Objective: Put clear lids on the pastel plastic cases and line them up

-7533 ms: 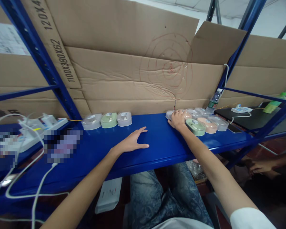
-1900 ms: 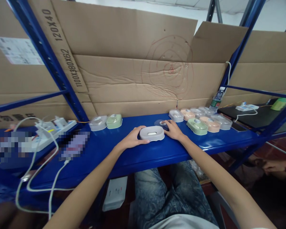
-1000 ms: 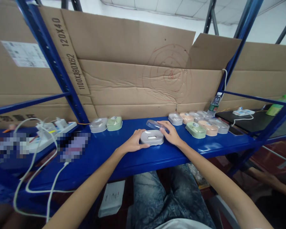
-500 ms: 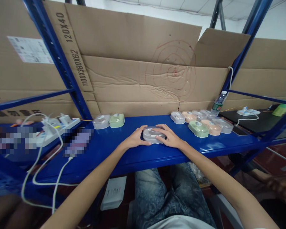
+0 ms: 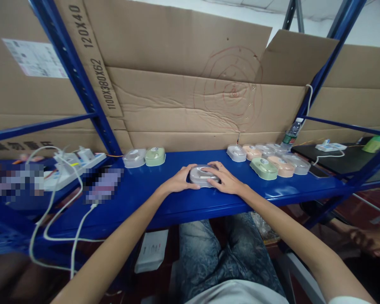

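A small grey case with a clear lid (image 5: 202, 174) lies on the blue shelf (image 5: 164, 198) in front of me. My left hand (image 5: 179, 182) grips its left end, fingers curled round the edge. My right hand (image 5: 225, 180) lies over the lid from the right, fingers pressed on top. Both hands touch the case. The lid sits closed on the base.
Two cases, grey and green (image 5: 145, 156), stand at the back left. Several grey, peach and green cases (image 5: 266, 158) cluster at the back right beside a water bottle (image 5: 290, 134). Power strips and white cables (image 5: 66, 169) lie at the left. Cardboard backs the shelf. Another person's hand (image 5: 372, 242) shows low right.
One second ago my right hand held the clear lid tilted above the grey base. The lid has come down onto the base, and both hands now rest on the closed case.
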{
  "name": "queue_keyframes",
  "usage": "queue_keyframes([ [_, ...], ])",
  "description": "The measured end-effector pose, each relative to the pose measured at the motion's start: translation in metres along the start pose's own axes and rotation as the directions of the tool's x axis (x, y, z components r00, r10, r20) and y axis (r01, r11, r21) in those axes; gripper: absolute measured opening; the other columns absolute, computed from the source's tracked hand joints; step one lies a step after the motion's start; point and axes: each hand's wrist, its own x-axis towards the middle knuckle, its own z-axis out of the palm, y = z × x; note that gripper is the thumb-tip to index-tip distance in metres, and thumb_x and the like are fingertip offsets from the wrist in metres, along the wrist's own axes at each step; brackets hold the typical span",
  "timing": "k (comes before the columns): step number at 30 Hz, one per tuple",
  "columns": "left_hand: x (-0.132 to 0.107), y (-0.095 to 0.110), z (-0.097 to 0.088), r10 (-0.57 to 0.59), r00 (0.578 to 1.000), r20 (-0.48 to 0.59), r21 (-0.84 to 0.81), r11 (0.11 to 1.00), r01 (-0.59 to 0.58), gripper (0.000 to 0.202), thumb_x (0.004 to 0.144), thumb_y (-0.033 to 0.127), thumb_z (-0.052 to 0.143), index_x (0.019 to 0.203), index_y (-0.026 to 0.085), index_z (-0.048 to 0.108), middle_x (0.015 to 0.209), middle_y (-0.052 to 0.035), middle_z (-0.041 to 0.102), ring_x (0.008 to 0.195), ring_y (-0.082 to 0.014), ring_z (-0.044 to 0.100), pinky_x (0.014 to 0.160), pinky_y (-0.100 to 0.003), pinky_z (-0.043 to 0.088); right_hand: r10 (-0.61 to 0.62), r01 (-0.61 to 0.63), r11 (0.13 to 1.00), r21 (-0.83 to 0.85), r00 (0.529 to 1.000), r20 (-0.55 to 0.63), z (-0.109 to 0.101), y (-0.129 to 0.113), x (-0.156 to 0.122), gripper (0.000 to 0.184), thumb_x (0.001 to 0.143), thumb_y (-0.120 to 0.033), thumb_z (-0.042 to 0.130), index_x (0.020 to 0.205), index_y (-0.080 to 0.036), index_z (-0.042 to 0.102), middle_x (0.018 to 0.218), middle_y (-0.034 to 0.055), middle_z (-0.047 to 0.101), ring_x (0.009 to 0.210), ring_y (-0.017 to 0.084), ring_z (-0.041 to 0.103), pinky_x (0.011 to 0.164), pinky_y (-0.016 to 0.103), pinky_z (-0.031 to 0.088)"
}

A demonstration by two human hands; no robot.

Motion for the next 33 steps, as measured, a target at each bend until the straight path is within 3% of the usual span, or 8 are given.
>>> queue_keyframes([
  [7,0.000,0.001,-0.001,0.003,1.000,0.015,0.010,1.000,-0.003,0.098,0.074,0.061,0.084,0.155,0.026,0.043,0.154,-0.0131,0.052,0.142,-0.0396,0.046,0.121,-0.057,0.033,0.007,-0.006,0.999,-0.054,1.000,0.019,-0.001,-0.004,0.000,0.050,0.107,-0.047,0.049,0.154,-0.028,0.053,0.153,0.0155,0.041,0.145,0.032,0.043,0.123,0.057,0.039],
  [17,-0.001,-0.001,0.000,0.018,1.000,0.022,0.018,1.000,-0.018,0.098,0.077,0.061,0.083,0.158,0.027,0.038,0.158,-0.0131,0.048,0.142,-0.0385,0.046,0.121,-0.056,0.034,0.013,-0.014,1.000,0.005,0.999,0.047,0.000,0.002,-0.002,0.057,0.105,-0.051,0.055,0.158,-0.029,0.047,0.156,0.0163,0.040,0.151,0.033,0.038,0.123,0.057,0.039],
  [25,0.001,-0.007,0.004,0.015,1.000,0.013,0.032,0.999,-0.015,0.105,0.077,0.063,0.081,0.162,0.023,0.034,0.164,-0.0168,0.043,0.147,-0.0398,0.041,0.123,-0.056,0.032,0.059,-0.051,0.987,-0.150,0.997,0.044,-0.001,-0.004,-0.005,0.062,0.105,-0.054,0.053,0.161,-0.027,0.045,0.155,0.0194,0.045,0.146,0.036,0.044,0.117,0.056,0.043],
  [29,0.000,-0.004,0.003,0.008,1.000,0.020,0.052,0.999,-0.009,0.103,0.082,0.063,0.078,0.164,0.025,0.029,0.160,-0.0150,0.051,0.150,-0.0387,0.039,0.123,-0.057,0.030,0.227,-0.224,0.883,-0.412,0.973,-0.044,-0.011,-0.013,-0.021,0.062,0.104,-0.057,0.051,0.158,-0.026,0.050,0.144,0.0212,0.055,0.134,0.040,0.053,0.112,0.059,0.044],
  [33,-0.001,-0.001,0.001,0.010,1.000,0.023,0.058,0.998,-0.011,0.098,0.084,0.062,0.076,0.163,0.024,0.032,0.156,-0.0138,0.056,0.146,-0.0359,0.044,0.122,-0.055,0.033,0.352,-0.385,0.684,-0.620,0.918,-0.182,-0.031,-0.012,-0.050,0.061,0.103,-0.058,0.049,0.152,-0.022,0.057,0.132,0.0215,0.062,0.133,0.045,0.048,0.119,0.068,0.025],
])
